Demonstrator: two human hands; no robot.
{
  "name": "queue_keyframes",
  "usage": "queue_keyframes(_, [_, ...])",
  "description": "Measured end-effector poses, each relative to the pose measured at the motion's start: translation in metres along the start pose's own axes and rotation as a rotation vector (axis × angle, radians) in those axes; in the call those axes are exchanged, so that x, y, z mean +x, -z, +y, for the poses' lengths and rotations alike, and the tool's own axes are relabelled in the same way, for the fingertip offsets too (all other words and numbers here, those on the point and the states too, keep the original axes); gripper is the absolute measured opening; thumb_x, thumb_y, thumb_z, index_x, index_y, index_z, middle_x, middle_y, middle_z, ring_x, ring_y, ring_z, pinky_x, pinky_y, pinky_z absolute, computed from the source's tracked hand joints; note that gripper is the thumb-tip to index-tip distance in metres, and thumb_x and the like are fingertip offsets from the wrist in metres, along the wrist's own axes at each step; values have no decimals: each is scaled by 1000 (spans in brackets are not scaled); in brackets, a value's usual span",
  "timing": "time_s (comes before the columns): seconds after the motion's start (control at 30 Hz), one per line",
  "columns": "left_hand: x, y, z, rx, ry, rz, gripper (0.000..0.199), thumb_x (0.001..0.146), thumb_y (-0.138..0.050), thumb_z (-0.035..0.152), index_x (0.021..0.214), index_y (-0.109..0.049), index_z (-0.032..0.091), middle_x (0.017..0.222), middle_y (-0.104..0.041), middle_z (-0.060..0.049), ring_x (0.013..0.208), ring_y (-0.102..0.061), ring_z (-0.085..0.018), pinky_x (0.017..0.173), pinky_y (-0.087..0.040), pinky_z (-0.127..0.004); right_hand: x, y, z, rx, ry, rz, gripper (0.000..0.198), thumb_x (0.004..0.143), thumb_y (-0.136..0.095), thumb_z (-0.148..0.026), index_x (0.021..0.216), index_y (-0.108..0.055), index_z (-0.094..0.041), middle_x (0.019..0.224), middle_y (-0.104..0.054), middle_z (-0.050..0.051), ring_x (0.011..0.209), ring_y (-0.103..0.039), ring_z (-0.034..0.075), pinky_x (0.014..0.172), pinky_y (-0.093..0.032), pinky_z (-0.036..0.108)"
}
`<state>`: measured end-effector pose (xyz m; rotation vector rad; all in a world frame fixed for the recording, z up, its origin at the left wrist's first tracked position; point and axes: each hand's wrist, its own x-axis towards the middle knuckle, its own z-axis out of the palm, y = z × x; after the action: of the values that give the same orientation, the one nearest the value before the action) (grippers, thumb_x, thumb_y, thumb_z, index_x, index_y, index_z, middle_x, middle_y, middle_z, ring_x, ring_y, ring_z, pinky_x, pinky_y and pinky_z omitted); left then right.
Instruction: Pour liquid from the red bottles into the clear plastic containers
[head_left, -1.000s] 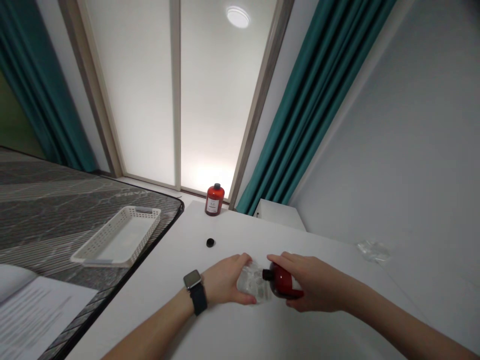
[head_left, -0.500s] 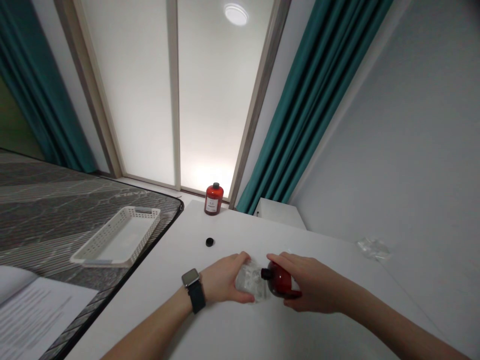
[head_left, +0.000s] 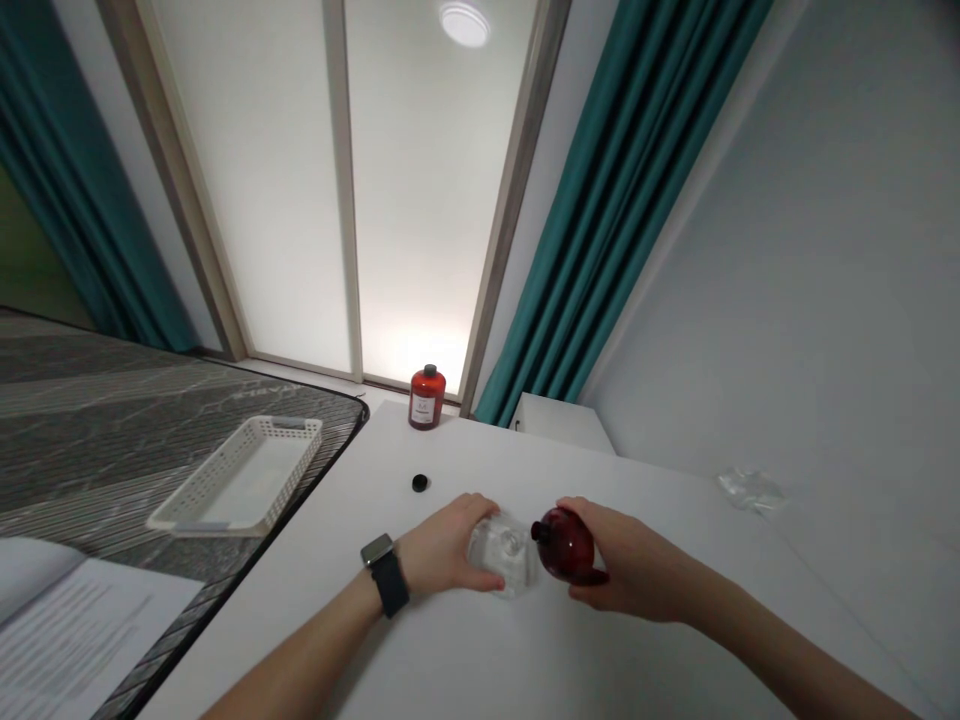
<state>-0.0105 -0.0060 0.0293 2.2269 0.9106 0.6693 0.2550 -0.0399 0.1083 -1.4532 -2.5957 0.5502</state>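
Observation:
My left hand (head_left: 452, 547) is closed around the side of a clear, squarish bottle (head_left: 504, 568) with a small round mouth on top. In my right hand (head_left: 626, 560) is a dark red bottle (head_left: 566, 545), gripped around its body and tilted with its dark neck pointing left. That neck sits just right of the clear bottle's mouth, a small gap between them. Beyond my hands, a black cap (head_left: 420, 483) lies on the white table (head_left: 450, 660). A second red bottle (head_left: 425, 398), labelled and with its dark cap on, stands upright near the table's far edge.
To the left, a dark patterned surface (head_left: 172, 395) holds a white perforated basket (head_left: 244, 480) and an open booklet (head_left: 97, 640). Crumpled clear plastic (head_left: 750, 490) lies at the right by the wall. A white cabinet (head_left: 562, 425) stands behind the table.
The red bottle's neck has moved slightly right, away from over the clear bottle, and its tilt has changed. My left hand stays closed on the clear bottle.

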Motion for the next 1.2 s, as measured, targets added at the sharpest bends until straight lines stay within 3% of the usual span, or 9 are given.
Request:
queue_keyframes(0.17, [2,-3,3,-53,45,53,59,61,-87,32,109,-58,14,100,-62,-7,87,-58,-24,80,-49,-36,0,0,4,-34,91,84,69,65,-75,-19,128,-47,-23,121,-60,10,105,-60,27,88,-49,38])
queue_keyframes(0.43, [1,-1,11,-91,4,92,60,65,-85,41,113,-58,16,96,-61,-4,83,-56,-21,79,-47,-33,4,-10,24,-174,195,328,75,74,-74,-30,139,-37,-21,133,-59,15,118,-57,30,97,-47,46])
queue_keyframes(0.6, [0,-2,13,-86,-29,106,62,65,-85,42,114,-58,17,93,-58,-3,83,-55,-20,78,-46,-32,8,-12,19,-233,245,441,75,73,-73,-28,138,-38,-20,125,-63,16,111,-62,32,91,-51,47])
queue_keyframes(0.77, [-1,-1,14,-127,-27,124,61,66,-83,43,116,-59,16,93,-58,-3,82,-54,-20,78,-45,-32,11,-9,11,-249,237,458,56,72,-72,-25,124,-49,-24,116,-67,11,103,-65,32,86,-52,45])
queue_keyframes(0.93, [0,1,16,-214,-29,100,56,68,-81,45,113,-62,17,91,-60,-3,81,-54,-20,76,-45,-31,12,-10,13,-313,277,504,66,71,-71,-18,129,-42,-20,122,-64,14,108,-62,33,90,-49,49])
queue_keyframes(1.2, [0,2,16,-383,7,79,65,61,-86,38,116,-62,15,98,-65,-5,85,-56,-21,80,-45,-33,18,-20,23,-333,353,622,66,75,-66,-17,134,-38,-19,125,-60,18,113,-58,35,92,-48,53])
